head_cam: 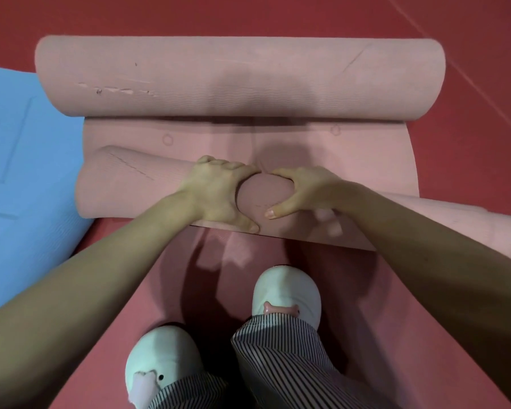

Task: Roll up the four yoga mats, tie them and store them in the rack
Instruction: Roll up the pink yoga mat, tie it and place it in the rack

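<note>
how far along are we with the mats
Early. Done: a far pink roll lies rolled, no tie visible. In hand: left hand and right hand grip the near pink roll, with a flat stretch ahead of it. Left: blue mat lies flat; no ties or rack in view.

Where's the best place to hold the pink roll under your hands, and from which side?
Probably its middle, from above on the near side. The pink roll lies long and crosswise, so the left hand and right hand wrapped over the centre press both ends evenly; gripping one end would likely let it roll crooked.
</note>
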Motion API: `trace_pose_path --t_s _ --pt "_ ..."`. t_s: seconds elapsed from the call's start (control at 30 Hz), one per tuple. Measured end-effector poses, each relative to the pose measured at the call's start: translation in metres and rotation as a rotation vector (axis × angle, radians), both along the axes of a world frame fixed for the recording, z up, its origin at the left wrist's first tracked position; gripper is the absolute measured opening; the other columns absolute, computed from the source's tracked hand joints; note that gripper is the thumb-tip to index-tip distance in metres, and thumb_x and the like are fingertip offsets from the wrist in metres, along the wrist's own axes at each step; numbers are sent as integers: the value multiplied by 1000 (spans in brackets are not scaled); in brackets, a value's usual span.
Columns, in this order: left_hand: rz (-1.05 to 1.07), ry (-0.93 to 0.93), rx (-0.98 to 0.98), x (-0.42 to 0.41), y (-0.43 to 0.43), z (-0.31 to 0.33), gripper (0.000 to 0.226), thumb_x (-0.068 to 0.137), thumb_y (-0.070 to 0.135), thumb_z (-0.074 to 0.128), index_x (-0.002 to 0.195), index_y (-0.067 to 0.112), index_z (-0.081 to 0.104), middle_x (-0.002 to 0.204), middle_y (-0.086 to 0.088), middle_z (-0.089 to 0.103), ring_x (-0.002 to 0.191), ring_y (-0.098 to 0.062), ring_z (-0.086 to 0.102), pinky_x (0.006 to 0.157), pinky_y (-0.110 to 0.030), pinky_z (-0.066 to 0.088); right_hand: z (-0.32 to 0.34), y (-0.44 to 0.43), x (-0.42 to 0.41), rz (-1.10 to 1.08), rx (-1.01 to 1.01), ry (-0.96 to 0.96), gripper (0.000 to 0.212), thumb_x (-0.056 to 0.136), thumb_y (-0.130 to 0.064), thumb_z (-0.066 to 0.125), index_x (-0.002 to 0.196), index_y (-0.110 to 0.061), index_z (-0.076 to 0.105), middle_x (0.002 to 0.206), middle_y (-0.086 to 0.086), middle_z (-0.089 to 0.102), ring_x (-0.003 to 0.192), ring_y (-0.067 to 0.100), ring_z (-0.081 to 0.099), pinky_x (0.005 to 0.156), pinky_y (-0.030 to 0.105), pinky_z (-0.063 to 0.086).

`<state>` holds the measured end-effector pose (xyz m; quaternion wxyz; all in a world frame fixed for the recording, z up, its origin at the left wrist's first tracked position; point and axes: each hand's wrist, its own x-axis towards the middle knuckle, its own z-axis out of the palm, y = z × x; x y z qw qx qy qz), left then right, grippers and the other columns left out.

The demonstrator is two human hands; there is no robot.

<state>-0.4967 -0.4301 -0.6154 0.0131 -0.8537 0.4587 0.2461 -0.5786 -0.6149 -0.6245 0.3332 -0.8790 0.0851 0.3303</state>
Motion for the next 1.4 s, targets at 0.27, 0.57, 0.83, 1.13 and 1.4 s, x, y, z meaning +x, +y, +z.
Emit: trace_pose_path --t_s 0.27,0.57,0.83,1.13,1.4 --pt "-46 151 47 -13 -31 -8 86 43 86 59 118 44 50 101 16 68 96 -15 63 83 -31 45 -19 -27 -31 -100 196 152 57 66 -51 77 117 -36 58 104 -13 63 99 11 60 83 29 49" --pt "-3 309 158 14 -52 -7 105 31 93 54 125 46 52 113 11 67 107 -19 59 94 -36 46 4 -4 -47 43 -247 -254 87 70 -71 50 140 -21 39 135 0 49 123 22 47 100 33 32" --pt "23 108 -209 8 -34 -15 96 51 88 47 123 27 62 129 6 60 117 -19 55 96 -34 42 0 -1 -46 -15 -276 -227 102 63 -65 70 146 -25 26 146 -7 37 132 14 35 108 31 21" --pt "-121 -308 -402 -19 -6 -39 112 48 90 43 131 15 52 128 -9 59 113 -33 55 94 -43 34 -2 -18 -25 -32 -220 -120 97 64 -70 67 145 -30 32 145 -9 42 129 13 41 106 29 27" --pt "-141 -297 -350 -17 -8 -38 110 49 87 50 130 14 50 124 -11 60 110 -31 58 94 -46 40 0 -22 -18 -36 -185 6 98 58 -77 64 142 -40 29 136 -8 52 123 20 49 103 32 36"
